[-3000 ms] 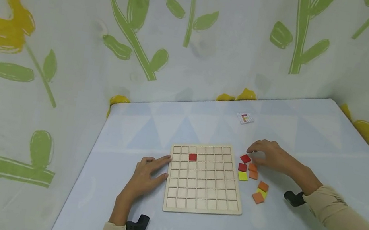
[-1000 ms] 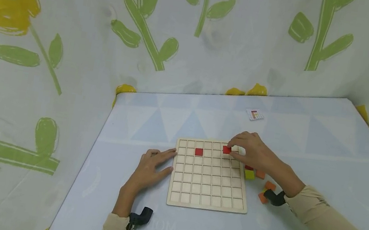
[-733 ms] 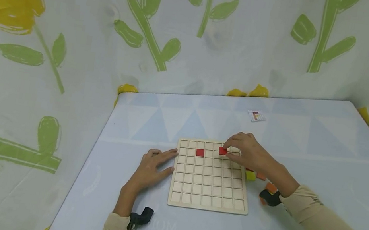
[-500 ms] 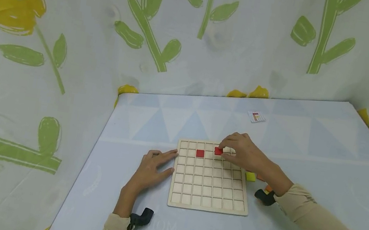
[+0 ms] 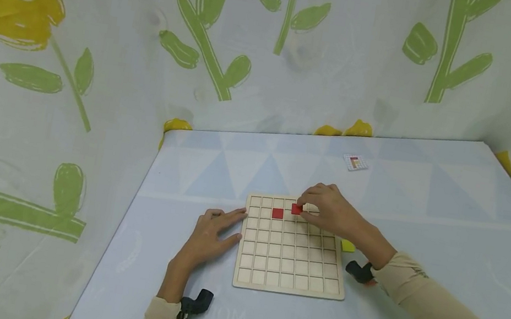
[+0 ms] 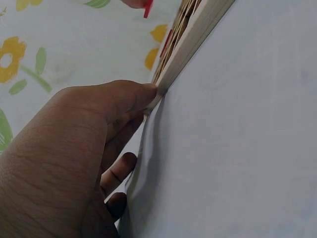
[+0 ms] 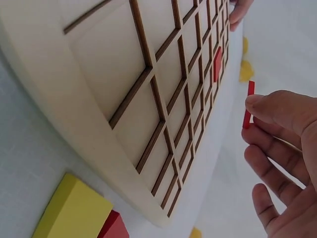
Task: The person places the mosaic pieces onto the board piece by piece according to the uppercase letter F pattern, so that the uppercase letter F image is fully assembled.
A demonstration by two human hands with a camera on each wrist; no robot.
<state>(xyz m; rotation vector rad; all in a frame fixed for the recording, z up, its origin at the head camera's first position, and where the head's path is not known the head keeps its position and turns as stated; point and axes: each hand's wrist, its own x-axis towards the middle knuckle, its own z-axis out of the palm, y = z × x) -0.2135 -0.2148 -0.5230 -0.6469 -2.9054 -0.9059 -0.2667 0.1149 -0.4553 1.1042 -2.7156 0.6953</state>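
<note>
A square wooden grid board (image 5: pixel 285 282) lies on the table. One red square tile (image 5: pixel 277 213) sits in a cell of its second row from the back. My right hand (image 5: pixel 330 210) pinches another red tile (image 7: pixel 249 105) between thumb and index finger, raised over the board's back part, to the right of the placed tile. At the board's left edge rests my left hand (image 5: pixel 209 236), its fingers extended; in the left wrist view the thumb touches the wooden side (image 6: pixel 193 44) and the other fingers lie beside it.
Right of the board lies a yellow tile (image 5: pixel 348 245), with a red tile (image 7: pixel 115 227) beside it; other loose tiles are mostly hidden under the right arm. A small printed pattern card (image 5: pixel 355 162) lies farther back. Flower-printed cloth (image 5: pixel 292 87) hangs behind the table.
My right hand has picked up a red tile from the loose ones and carried it left over the board, still drifting left. My left hand stays at the board's edge.
</note>
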